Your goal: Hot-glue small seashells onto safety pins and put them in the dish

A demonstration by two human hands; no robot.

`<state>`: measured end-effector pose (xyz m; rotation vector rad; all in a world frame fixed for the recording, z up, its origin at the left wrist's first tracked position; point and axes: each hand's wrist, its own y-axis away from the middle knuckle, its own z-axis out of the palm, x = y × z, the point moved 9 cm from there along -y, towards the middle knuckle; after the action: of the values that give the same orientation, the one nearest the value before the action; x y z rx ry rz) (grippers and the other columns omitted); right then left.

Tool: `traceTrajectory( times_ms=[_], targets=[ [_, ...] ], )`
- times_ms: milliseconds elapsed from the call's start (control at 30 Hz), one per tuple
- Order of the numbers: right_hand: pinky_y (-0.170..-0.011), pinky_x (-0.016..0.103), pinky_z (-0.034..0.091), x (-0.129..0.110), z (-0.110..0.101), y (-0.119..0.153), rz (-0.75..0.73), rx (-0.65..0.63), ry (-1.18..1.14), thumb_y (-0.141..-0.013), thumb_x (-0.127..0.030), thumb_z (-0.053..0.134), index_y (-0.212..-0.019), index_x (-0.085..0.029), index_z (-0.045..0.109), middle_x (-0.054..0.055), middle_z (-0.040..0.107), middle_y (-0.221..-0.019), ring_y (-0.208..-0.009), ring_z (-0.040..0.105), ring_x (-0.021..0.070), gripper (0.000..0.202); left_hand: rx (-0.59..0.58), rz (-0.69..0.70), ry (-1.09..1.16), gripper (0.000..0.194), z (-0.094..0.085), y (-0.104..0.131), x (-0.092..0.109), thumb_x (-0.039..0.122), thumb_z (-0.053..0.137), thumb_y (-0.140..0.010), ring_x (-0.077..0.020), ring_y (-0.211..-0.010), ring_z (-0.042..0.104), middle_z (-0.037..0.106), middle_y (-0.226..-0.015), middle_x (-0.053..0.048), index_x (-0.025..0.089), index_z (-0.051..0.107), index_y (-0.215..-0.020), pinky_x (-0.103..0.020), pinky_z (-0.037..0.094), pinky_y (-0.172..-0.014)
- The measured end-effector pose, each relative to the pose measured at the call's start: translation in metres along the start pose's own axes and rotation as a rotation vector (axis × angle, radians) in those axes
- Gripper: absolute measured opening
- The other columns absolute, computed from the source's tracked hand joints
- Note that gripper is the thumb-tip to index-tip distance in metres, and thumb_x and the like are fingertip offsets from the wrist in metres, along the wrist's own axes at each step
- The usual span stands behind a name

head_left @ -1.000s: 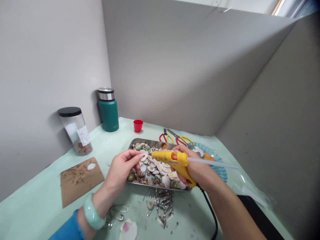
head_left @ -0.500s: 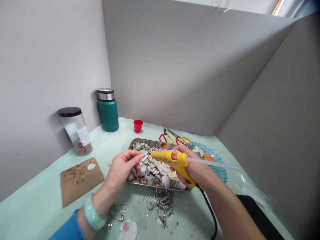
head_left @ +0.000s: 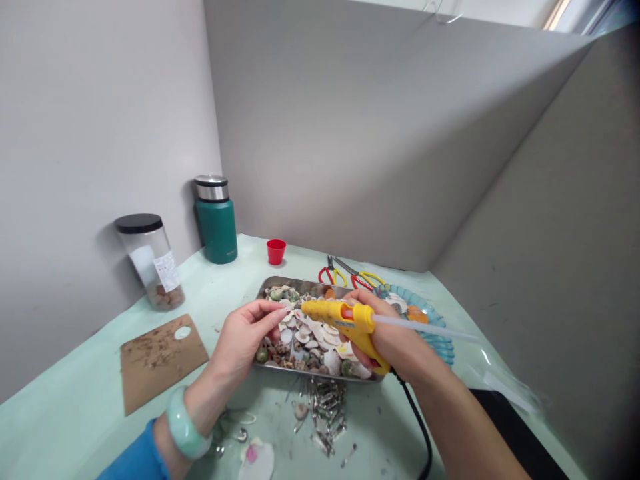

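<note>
My right hand (head_left: 380, 327) is wrapped around a yellow hot glue gun (head_left: 333, 315), with a long translucent glue stick (head_left: 425, 326) poking out of its back. The gun's nozzle points left, close to the fingertips of my left hand (head_left: 255, 327). Thumb and forefinger of that hand are pinched together on something too small to make out. Both hands hover over a metal tray (head_left: 265, 287) filled with seashells (head_left: 313, 340). A black cord (head_left: 420, 420) hangs from the gun's handle.
Metal safety pins (head_left: 327, 410) lie in front of the tray. Around it are scissors (head_left: 355, 272), a blue plate (head_left: 440, 313), a red cup (head_left: 276, 252), a green flask (head_left: 217, 227), a clear jar (head_left: 155, 267) and stained cardboard (head_left: 163, 380). A white shell (head_left: 259, 463) lies near the front.
</note>
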<state>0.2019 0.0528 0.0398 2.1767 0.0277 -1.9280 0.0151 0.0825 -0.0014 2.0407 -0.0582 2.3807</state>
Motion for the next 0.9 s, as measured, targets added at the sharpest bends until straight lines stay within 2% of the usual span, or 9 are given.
traceTrajectory(
  times_ms=[200,467,900],
  targets=[
    [-0.024,0.017,0.021,0.0032,-0.0001,-0.0002,0.002,-0.025,0.003,-0.082,-0.041,0.040,-0.085,-0.024,0.038,-0.005,0.050,-0.053,-0.026,0.037,0.0076,0.017,0.005,0.006,0.009,0.018,0.0000,-0.0001,0.0013,0.029,0.069,-0.067,-0.0086,-0.047,0.047,0.056,-0.051,0.004,0.015,0.066,-0.077,-0.019,0.037,-0.048],
    [-0.025,0.017,0.022,0.0033,-0.0028,-0.0013,-0.014,-0.007,0.033,-0.082,-0.049,0.042,-0.085,-0.024,0.038,-0.005,0.049,-0.053,-0.026,0.038,0.0074,0.025,0.003,0.008,0.000,0.018,-0.0010,-0.0012,0.0002,0.029,0.069,-0.067,-0.0088,-0.047,0.048,0.057,-0.052,0.003,0.015,0.066,-0.077,-0.020,0.037,-0.047],
    [-0.026,0.017,0.024,0.0038,-0.0024,-0.0002,-0.027,-0.014,0.026,-0.085,-0.046,0.039,-0.085,-0.025,0.037,-0.004,0.051,-0.056,-0.028,0.040,0.0079,0.021,-0.007,-0.009,0.047,0.019,-0.0014,-0.0022,-0.0033,0.029,0.068,-0.069,-0.0075,-0.047,0.047,0.057,-0.052,0.004,0.014,0.064,-0.079,-0.018,0.037,-0.049]
  ],
)
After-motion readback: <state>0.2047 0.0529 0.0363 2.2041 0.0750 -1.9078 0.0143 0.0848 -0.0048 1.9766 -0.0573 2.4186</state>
